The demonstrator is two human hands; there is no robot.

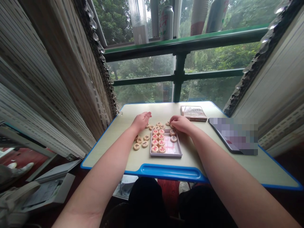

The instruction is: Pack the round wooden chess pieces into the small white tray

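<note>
My left hand (141, 121) is held on its edge beside the loose xiangqi pieces (157, 127), fingers loosely curved and nothing visible in them. My right hand (180, 123) bends its fingers around a xiangqi piece (172, 125) just above the far right corner of a shallow box tray (167, 155). Two columns of red-lettered pieces (161, 142) fill the tray's left side. Along its right side lie black-lettered pieces (174, 138). More black-lettered pieces (144, 144) are scattered left of the tray, some partly hidden by my left hand and forearm.
The pale folding table (133, 164) has a blue rim and a blue front groove (169, 171). A box lid (194, 113) lies at the back right, near a tablet-like device (222, 136), partly blurred. Window rails (178, 77) and curtains (71, 63) enclose the table. A can (166, 22) stands on the sill.
</note>
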